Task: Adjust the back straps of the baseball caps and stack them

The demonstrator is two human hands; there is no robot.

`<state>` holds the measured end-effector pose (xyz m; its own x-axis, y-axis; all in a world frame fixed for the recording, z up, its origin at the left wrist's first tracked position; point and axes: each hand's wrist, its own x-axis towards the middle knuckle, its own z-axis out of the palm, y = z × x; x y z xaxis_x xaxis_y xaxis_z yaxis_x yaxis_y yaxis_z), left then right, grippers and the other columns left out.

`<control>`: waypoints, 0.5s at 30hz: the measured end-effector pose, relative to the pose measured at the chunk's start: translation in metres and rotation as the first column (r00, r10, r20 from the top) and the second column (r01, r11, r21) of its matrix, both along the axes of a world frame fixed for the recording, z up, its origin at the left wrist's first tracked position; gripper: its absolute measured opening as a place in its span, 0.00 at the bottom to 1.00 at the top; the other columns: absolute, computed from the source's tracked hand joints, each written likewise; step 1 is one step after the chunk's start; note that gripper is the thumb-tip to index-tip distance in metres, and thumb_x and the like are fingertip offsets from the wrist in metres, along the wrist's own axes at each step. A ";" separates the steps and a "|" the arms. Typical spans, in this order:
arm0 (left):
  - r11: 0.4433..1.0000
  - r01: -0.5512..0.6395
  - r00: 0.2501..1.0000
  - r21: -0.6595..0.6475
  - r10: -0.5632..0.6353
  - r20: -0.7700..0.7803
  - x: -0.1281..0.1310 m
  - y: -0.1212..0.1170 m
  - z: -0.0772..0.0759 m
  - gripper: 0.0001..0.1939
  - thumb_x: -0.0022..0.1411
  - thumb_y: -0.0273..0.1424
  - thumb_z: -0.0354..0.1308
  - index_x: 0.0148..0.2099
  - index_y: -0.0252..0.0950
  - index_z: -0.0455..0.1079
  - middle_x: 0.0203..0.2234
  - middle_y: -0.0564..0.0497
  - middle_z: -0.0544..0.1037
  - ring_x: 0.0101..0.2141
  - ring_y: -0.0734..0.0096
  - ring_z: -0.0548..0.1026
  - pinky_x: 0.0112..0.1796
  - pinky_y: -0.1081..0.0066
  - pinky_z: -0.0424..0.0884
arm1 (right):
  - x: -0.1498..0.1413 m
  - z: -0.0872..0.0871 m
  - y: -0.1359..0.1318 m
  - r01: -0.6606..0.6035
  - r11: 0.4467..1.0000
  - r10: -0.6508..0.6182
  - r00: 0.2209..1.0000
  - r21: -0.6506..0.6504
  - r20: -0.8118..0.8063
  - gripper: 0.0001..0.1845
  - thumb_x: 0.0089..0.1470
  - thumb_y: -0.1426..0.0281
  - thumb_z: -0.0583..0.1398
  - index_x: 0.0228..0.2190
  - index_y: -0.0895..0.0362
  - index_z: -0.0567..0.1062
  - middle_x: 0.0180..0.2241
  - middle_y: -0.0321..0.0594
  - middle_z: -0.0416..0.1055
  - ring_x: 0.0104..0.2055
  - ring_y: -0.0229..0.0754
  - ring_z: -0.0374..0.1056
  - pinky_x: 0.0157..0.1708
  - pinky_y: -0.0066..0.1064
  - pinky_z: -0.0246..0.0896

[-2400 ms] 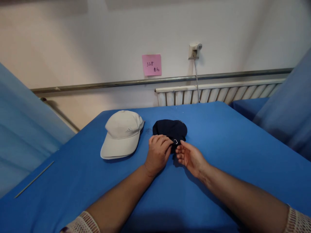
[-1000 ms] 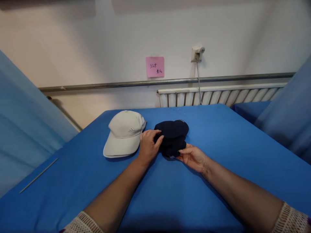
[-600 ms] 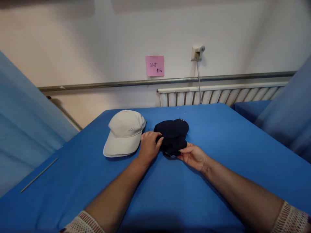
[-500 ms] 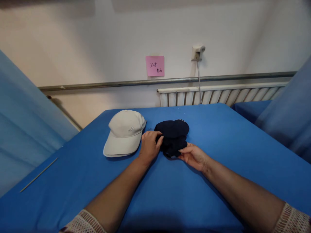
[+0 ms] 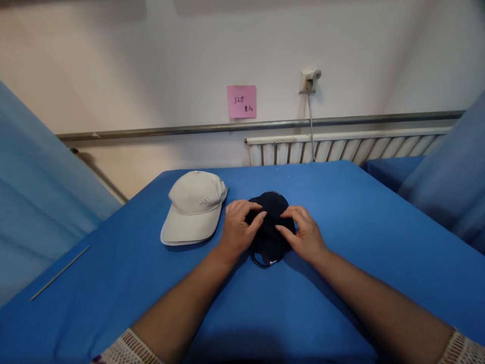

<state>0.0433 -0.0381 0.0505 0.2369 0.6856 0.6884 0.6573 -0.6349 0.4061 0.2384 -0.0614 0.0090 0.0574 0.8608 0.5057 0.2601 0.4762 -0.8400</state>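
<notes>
A dark navy cap [image 5: 270, 240] lies on the blue-covered table [image 5: 242, 318] in front of me, its rounded brim pointing away and a strap loop showing at its near edge. My left hand [image 5: 239, 223] grips the cap's left side, thumb and fingers curled onto the dark cloth. On the opposite side, my right hand [image 5: 306, 233] holds the fabric between thumb and fingers. The undersides of both grips are hidden. Just left of my left hand sits a light grey baseball cap [image 5: 195, 194], brim toward me, with a small striped logo.
A thin stick [image 5: 60, 273] lies near the table's left edge. Behind the table are a metal rail [image 5: 170, 130], a radiator [image 5: 341, 146] and a plugged-in socket [image 5: 307, 82]. Blue curtains [image 5: 41, 192] hang at both sides. A pink note [image 5: 241, 101] is on the wall.
The dark cap's near part has been spread out toward me, and its strap loop now shows. My right hand has moved up from the near edge to the cap's right side.
</notes>
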 end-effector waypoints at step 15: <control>0.945 -0.090 0.913 -0.313 -0.047 -0.405 -0.017 -0.035 0.006 0.16 0.52 0.44 0.65 0.35 0.38 0.69 0.28 0.51 0.75 0.33 0.62 0.71 0.38 0.61 0.65 | 0.010 -0.014 0.011 0.176 0.982 -0.181 0.981 0.066 0.071 0.04 0.52 0.70 0.60 0.26 0.53 0.73 0.33 0.38 0.71 0.37 0.43 0.67 0.39 0.36 0.61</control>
